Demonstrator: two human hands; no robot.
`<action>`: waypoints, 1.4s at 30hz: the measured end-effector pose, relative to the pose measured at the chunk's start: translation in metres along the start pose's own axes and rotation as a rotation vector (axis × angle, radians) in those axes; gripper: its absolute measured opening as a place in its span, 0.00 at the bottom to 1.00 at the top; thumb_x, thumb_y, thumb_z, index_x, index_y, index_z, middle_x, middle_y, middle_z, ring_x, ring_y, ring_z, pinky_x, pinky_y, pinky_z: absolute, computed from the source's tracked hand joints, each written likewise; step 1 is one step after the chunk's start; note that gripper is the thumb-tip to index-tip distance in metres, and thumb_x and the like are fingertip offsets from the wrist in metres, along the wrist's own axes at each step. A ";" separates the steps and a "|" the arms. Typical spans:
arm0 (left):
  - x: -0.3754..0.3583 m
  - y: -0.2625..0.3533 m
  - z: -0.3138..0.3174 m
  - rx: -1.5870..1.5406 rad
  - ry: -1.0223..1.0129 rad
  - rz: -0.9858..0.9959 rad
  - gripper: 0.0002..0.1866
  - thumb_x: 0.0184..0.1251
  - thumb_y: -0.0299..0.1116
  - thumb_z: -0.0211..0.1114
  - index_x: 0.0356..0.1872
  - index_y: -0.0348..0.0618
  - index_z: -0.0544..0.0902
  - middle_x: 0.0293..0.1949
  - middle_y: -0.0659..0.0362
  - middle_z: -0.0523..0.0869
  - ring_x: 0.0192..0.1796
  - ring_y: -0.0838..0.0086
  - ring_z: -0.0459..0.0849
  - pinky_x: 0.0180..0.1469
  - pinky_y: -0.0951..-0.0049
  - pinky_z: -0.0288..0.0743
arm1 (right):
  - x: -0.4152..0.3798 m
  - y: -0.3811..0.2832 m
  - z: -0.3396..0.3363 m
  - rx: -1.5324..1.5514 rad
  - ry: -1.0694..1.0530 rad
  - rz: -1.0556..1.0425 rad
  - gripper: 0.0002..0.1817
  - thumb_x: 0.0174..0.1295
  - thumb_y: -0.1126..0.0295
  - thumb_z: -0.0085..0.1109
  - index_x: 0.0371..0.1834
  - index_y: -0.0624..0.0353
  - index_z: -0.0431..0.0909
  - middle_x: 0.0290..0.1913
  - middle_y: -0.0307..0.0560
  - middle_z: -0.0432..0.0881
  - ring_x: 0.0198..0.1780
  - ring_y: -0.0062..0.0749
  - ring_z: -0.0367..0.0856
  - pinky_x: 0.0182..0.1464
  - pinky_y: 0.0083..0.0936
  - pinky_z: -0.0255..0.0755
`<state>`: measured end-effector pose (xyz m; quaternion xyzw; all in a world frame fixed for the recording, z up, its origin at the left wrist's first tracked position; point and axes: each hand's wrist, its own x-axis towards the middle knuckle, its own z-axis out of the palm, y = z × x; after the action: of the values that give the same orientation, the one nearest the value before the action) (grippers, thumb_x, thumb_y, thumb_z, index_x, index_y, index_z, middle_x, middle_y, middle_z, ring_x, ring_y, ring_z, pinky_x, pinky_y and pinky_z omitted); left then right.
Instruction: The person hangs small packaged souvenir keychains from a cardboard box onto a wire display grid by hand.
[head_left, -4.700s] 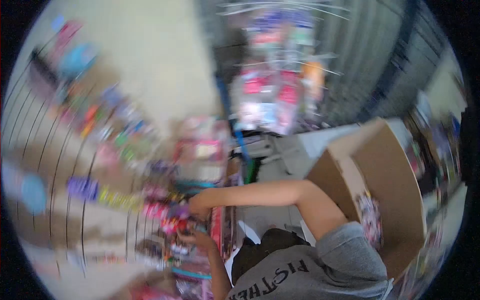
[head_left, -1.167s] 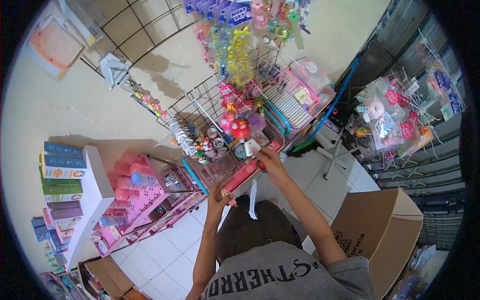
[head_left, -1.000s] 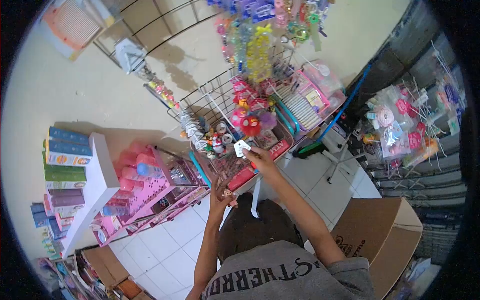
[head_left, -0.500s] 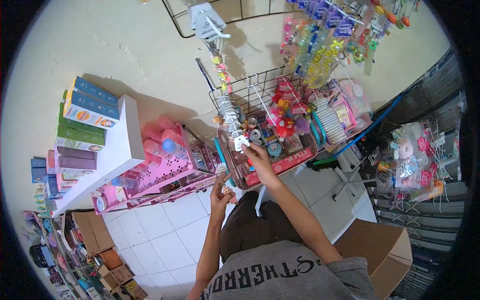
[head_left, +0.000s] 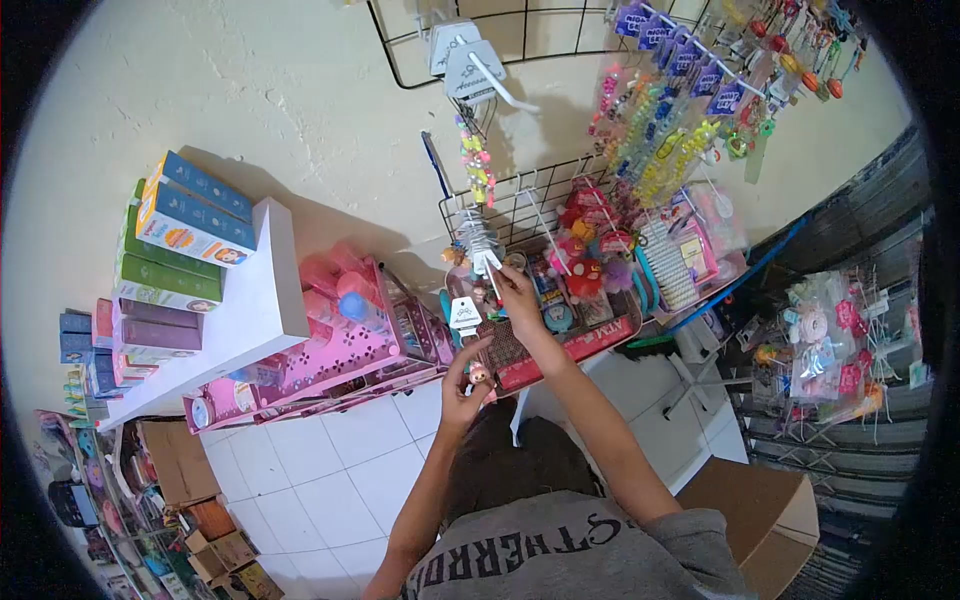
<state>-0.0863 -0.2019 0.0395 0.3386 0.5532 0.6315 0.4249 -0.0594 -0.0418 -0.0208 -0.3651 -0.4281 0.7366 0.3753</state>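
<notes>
My left hand (head_left: 460, 402) is closed on a keychain with a small pink-and-brown figure (head_left: 479, 374). Its white card (head_left: 464, 314) stands up above my fingertips, facing me. To the right, my right hand (head_left: 518, 303) pinches the front of a row of white cards (head_left: 482, 247) hanging from a wall hook. Small charms dangle below those cards, partly covered by my fingers. Under my hands lies a red basket (head_left: 585, 350) of small goods.
On the left, a white shelf (head_left: 255, 300) juts out with several boxes. Below it is a pink rack (head_left: 330, 370) with bottles. Bead strands (head_left: 640, 125) and red plush charms (head_left: 583, 278) hang ahead. An opened cardboard box (head_left: 740, 510) stands at lower right.
The view has shifted, and things appear lower and farther right. My left hand's keychain card has come upright into plain sight. My right hand stays at the row of hanging cards.
</notes>
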 end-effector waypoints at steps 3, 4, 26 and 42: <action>0.009 0.001 0.003 0.035 -0.027 0.080 0.27 0.38 0.18 0.48 0.48 0.39 0.67 0.49 0.55 0.68 0.48 0.75 0.68 0.45 0.80 0.63 | 0.015 0.002 0.005 -0.047 -0.050 -0.095 0.08 0.55 0.69 0.46 0.35 0.58 0.73 0.22 0.32 0.71 0.17 0.11 0.64 0.17 0.11 0.58; 0.012 0.002 0.003 0.006 -0.034 0.046 0.26 0.37 0.18 0.48 0.47 0.39 0.68 0.48 0.55 0.68 0.54 0.72 0.63 0.51 0.77 0.57 | 0.015 0.000 0.004 -0.052 -0.080 -0.099 0.09 0.55 0.69 0.46 0.35 0.60 0.73 0.22 0.32 0.71 0.19 0.10 0.65 0.19 0.09 0.59; 0.019 -0.030 0.023 -0.108 -0.039 -0.058 0.26 0.40 0.18 0.49 0.49 0.37 0.64 0.46 0.58 0.67 0.48 0.76 0.66 0.48 0.80 0.59 | -0.059 -0.035 -0.018 -0.393 -0.056 -0.343 0.12 0.46 0.68 0.57 0.25 0.67 0.72 0.23 0.44 0.73 0.26 0.23 0.70 0.30 0.19 0.62; 0.028 -0.044 0.020 -0.108 -0.073 -0.079 0.24 0.46 0.18 0.48 0.50 0.39 0.63 0.36 0.62 0.68 0.39 0.82 0.68 0.38 0.83 0.67 | -0.048 -0.030 -0.026 -0.448 -0.145 -0.294 0.10 0.47 0.70 0.56 0.25 0.67 0.72 0.23 0.37 0.71 0.26 0.14 0.66 0.29 0.14 0.60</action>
<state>-0.0724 -0.1670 -0.0018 0.3158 0.5156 0.6302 0.4870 -0.0088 -0.0633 0.0076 -0.3193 -0.6545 0.5853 0.3565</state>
